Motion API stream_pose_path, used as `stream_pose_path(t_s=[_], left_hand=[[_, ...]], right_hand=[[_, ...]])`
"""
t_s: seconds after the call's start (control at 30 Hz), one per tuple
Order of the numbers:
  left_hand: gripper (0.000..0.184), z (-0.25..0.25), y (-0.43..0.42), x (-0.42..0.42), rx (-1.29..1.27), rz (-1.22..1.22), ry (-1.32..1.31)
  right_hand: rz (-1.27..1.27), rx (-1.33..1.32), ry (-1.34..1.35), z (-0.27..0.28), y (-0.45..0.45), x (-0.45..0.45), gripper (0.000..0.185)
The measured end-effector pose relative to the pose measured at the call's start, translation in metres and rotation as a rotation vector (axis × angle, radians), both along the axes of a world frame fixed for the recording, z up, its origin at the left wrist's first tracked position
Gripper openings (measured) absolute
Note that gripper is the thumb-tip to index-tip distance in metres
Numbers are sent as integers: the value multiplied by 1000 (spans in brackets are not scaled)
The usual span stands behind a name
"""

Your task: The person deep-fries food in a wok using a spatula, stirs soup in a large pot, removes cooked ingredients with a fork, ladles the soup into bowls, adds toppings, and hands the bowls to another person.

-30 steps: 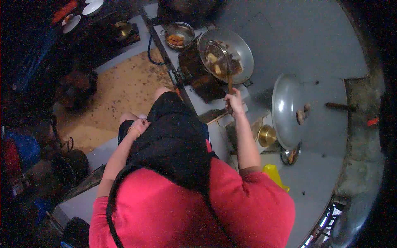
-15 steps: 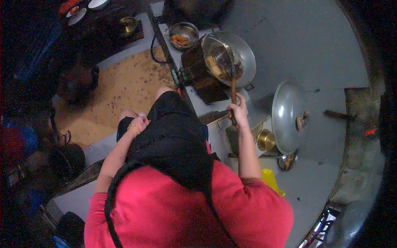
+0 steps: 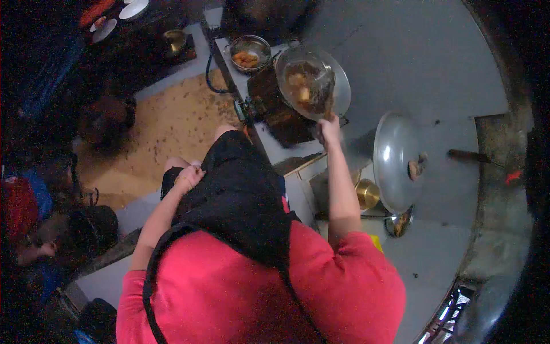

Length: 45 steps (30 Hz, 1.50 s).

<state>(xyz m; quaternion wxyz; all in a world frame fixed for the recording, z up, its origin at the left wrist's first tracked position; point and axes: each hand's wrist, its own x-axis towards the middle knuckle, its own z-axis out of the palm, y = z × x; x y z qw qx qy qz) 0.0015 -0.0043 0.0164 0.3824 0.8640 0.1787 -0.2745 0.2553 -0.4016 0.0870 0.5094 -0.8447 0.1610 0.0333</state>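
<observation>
My right hand [image 3: 329, 131] is wrapped round the handle of a long-handled strainer [image 3: 327, 86], whose head is over a wide metal wok [image 3: 342, 86]. Pale and brown pieces of food [image 3: 303, 93] show in the wok; blur hides whether they lie in the strainer. Against the black apron [image 3: 229, 189] on my lap rests my left hand [image 3: 191, 174], fingers curled, and what they may hold is hidden. Beyond the wok, to its left, a metal bowl [image 3: 250, 51] contains orange-brown fried pieces.
The wok sits on a dark stove block [image 3: 283, 109]. A large metal lid [image 3: 395, 163] leans at the right, near a brass pot [image 3: 367, 194] and a small dish [image 3: 398, 223]. Plates [image 3: 104, 30] stand at the upper left. Another person's hand [image 3: 47, 250] shows at the lower left.
My right hand has moved forward toward the wok, and the strainer has shifted over the food. My left hand stays on my lap. Another person's hand has come into view at the lower left.
</observation>
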Motion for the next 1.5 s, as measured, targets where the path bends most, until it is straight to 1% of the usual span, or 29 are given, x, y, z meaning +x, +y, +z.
stream_pose_path(t_s=[0.03,0.07,0.1,0.13,0.17,0.23,0.3,0.37,0.43,0.53,0.6,0.73,0.77,0.83,0.87,0.93,1.0,1.07,1.13,1.23,1.27,1.3,1.33,1.37,1.4,1.43,1.47,1.5], left_hand=[[31,0,1,0,3,2,-2],[30,-1,2,-1,-15,-1,2],[30,-3,2,-2,-33,-4,6],[30,-5,2,-3,-30,-2,4],[30,-7,0,-3,-36,-5,-25],[29,2,-6,-4,-48,-12,-43],[28,11,-7,0,28,-18,-72],[28,4,-4,2,-9,-28,-59],[28,0,-4,2,-45,-38,-45],[29,-6,-3,1,-68,-22,7],[29,-13,2,2,-65,-9,-70],[29,-16,-3,0,-49,39,-79],[29,-17,-4,-2,-54,33,-51],[28,-16,-3,-3,-59,29,-24],[28,-16,-3,-4,-28,32,-63],[28,-9,-2,-3,2,37,-102],[27,-1,-1,-2,-19,55,-66],[27,-10,0,-4,-22,46,-108],[27,-6,-1,-6,-25,37,-150],[26,-1,0,-7,-55,74,-116],[26,-3,0,-7,-52,65,-109],[26,-5,1,-6,-48,56,-103],[26,-9,1,-6,-49,58,-104],[26,-16,2,-5,-59,26,-62],[27,-19,2,-6,-67,-6,-17],[27,-12,0,-6,-67,-6,-16],[28,-5,-4,-6,-33,-55,-29],[29,1,-7,-6,1,-104,-41]], right_hand=[[7,-121,-99,-16,-2,13,51],[3,-69,-130,-13,3,18,50],[5,-66,-132,6,8,14,50],[-27,71,40,39,16,2,51],[-57,208,212,57,19,-9,52],[-10,232,219,56,14,-28,55],[-30,211,233,56,14,-41,58],[-13,231,252,57,16,-48,60],[16,271,275,72,26,-61,61],[44,251,252,81,32,-73,59],[54,284,258,87,34,-77,58],[56,369,293,103,23,-82,57],[58,368,292,102,22,-84,57],[128,108,190,91,18,-86,57],[168,66,101,83,15,-87,56],[154,92,115,86,14,-89,57],[139,118,129,96,14,-89,57],[75,182,273,117,15,-89,57],[69,154,276,115,7,-81,56],[0,110,278,114,11,-69,53],[-21,90,241,107,10,-62,53],[-42,71,204,95,8,-52,52],[-10,-191,61,37,-27,-21,52],[-8,-191,60,20,-32,-7,52],[-67,-139,-37,9,-33,2,51],[-125,-87,-134,7,-33,7,50],[-156,-52,-109,9,-38,14,38],[-156,-52,-108,18,-40,13,38]])
